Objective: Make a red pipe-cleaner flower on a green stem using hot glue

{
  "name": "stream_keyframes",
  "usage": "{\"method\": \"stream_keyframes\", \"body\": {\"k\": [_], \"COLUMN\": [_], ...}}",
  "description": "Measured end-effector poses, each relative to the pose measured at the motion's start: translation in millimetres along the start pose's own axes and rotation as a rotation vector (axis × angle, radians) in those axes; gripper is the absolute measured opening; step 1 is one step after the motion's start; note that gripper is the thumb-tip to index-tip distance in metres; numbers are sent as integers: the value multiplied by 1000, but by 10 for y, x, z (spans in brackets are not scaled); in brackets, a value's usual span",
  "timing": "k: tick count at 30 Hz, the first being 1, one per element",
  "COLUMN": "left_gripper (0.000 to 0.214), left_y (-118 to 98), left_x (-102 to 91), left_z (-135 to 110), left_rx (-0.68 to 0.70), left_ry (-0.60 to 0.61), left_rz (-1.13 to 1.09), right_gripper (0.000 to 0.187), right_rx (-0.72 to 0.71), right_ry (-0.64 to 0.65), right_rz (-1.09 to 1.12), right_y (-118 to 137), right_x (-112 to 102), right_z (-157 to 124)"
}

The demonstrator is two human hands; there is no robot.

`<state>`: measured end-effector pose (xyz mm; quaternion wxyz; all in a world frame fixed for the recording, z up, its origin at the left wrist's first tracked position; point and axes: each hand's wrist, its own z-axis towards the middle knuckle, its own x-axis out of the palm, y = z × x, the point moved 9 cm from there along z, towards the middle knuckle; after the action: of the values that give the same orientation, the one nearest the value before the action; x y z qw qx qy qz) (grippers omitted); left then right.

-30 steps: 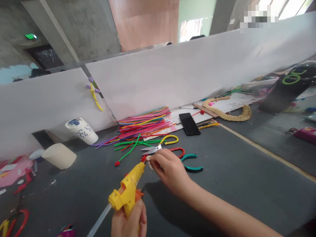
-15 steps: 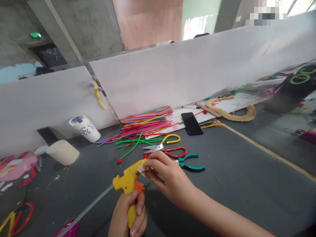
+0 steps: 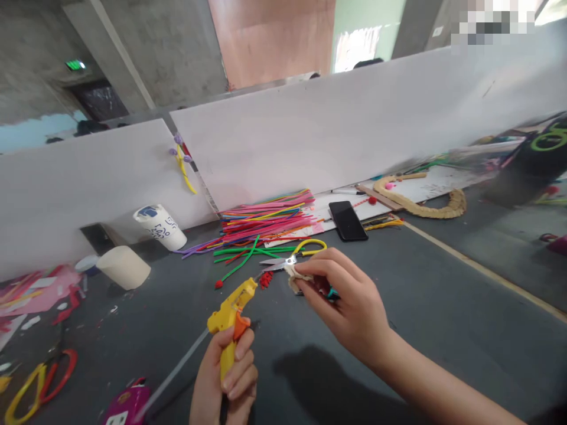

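Observation:
My left hand (image 3: 230,369) is wrapped round the handle of a yellow hot glue gun (image 3: 233,304), with fingers by its orange trigger. A long translucent glue stick (image 3: 179,369) sticks out of the gun's rear, and the nozzle points up and right. To the right, my right hand (image 3: 354,295) pinches a crumpled off-white scrap (image 3: 293,278), apart from the nozzle; its material is unclear. Behind that hand lie scissors (image 3: 290,260) with one yellow handle showing, and teal-handled pliers (image 3: 332,293), mostly hidden. A small red fuzzy piece (image 3: 266,280) rests near the nozzle.
A pile of coloured pipe cleaners (image 3: 266,218) lies against the white partition (image 3: 310,136). A phone (image 3: 348,221) and a curved tan piece (image 3: 420,208) are farther right. Two cups (image 3: 124,267), more scissors (image 3: 42,383) and a magenta device (image 3: 126,404) are on the left.
My right hand has moved right with the off-white scrap, away from the glue gun's nozzle, which now shows. The glue gun stays in my left hand. The view has shifted slightly.

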<state>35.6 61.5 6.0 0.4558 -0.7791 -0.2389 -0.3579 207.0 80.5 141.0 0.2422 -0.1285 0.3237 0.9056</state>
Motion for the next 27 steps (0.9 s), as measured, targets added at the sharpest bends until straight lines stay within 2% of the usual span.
{"method": "stream_keyframes", "body": {"k": [3, 5, 8, 13, 23, 27], "left_gripper": [9, 9, 28, 37, 39, 38], "left_y": [21, 75, 190, 303, 351, 369], "left_x": [36, 52, 69, 91, 120, 147], "left_z": [0, 7, 26, 17, 68, 102], "left_rx": [-15, -21, -36, -10, 55, 62], "left_ry": [29, 42, 46, -22, -152, -175], "left_rz": [-39, -47, -21, 58, 116, 122], "right_gripper": [13, 13, 12, 7, 21, 20], "right_rx": [64, 67, 32, 49, 230, 227], "right_ry": [57, 104, 168, 271, 209, 178], "right_rz": [77, 98, 107, 152, 172, 113], "right_y": [0, 16, 97, 147, -73, -139], "right_x": [50, 184, 423, 717, 730, 777], "right_z": [-53, -120, -201, -206, -234, -257]}}
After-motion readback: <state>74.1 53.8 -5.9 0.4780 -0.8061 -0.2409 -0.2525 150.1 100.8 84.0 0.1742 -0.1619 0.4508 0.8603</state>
